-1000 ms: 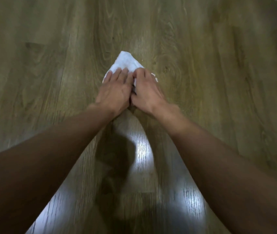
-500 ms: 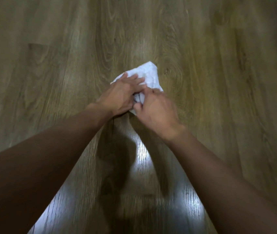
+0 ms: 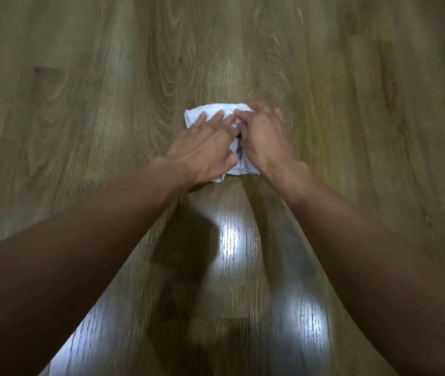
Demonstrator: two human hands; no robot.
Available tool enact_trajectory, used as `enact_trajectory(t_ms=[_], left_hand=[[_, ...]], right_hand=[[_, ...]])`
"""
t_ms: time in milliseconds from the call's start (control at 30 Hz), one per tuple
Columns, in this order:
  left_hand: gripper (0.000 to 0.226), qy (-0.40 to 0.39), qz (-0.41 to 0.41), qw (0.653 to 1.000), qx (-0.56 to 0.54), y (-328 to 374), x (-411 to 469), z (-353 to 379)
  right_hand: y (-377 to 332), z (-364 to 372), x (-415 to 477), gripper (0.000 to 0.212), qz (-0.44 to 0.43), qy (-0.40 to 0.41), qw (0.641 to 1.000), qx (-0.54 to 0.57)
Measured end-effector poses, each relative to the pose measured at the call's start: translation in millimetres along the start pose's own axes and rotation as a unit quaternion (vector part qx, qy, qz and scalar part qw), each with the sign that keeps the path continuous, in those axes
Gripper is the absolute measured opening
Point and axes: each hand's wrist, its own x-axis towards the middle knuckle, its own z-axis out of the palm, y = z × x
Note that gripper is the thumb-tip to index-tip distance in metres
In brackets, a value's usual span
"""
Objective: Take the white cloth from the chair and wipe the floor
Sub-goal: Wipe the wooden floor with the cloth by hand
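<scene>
Head view: white cloth [image 3: 210, 112] has shifted rightward.

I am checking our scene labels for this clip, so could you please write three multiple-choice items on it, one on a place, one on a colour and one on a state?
1. Where does the crumpled white cloth lie?
A. on a chair
B. on the wood-grain plank floor
C. in a bucket

2. What colour is the cloth?
A. white
B. red
C. black

3. How do the hands meet the cloth?
A. both lifted clear of it
B. only the left hand on it
C. left hand and right hand both pressed on it

Answers: 1 B, the cloth lies flat on the planks under the hands; 2 A, its visible folds are white; 3 C, both hands lie on top of it, side by side.
</scene>
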Motion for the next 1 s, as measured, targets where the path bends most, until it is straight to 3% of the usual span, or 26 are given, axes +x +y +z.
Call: enact_trajectory(t_ms=[100,233,300,467,567,667,833,900,1000], left_hand=[[0.054,0.012,-0.004,0.998,0.061,-6,15,0],[0.057,0.005,-0.082,0.996,0.023,-3,43,0],[0.057,0.018,-0.092,0.996,-0.002,0,40,4],[0.063,0.051,0.019,0.998,0.037,8,-6,22],[0.064,0.049,0.055,0.995,0.063,9,-11,31],[0.061,0.056,0.016,0.997,0.056,2,12,23],[0.054,0.066,-0.147,0.986,-0.053,-5,54,11],[0.055,0.068,-0.145,0.985,-0.058,0,54,14],[0.059,0.076,-0.069,0.994,-0.037,3,31,21]], right_hand=[[1,0,20,0.029,0.027,0.013,0.999,0.038],[-4,-8,54,0.02,0.139,0.029,0.974,0.175],[-2,-10,51,0.022,0.138,0.041,0.974,0.175],[13,-1,-19,0.026,0.08,0.055,0.992,0.084],[22,1,-34,0.026,0.086,0.064,0.988,0.109],[20,-3,3,0.027,0.081,0.04,0.992,0.091],[10,-6,63,0.031,0.047,-0.011,0.998,0.043],[13,-2,56,0.034,0.039,-0.01,0.999,0.027],[23,4,14,0.036,0.068,0.03,0.995,0.059]])
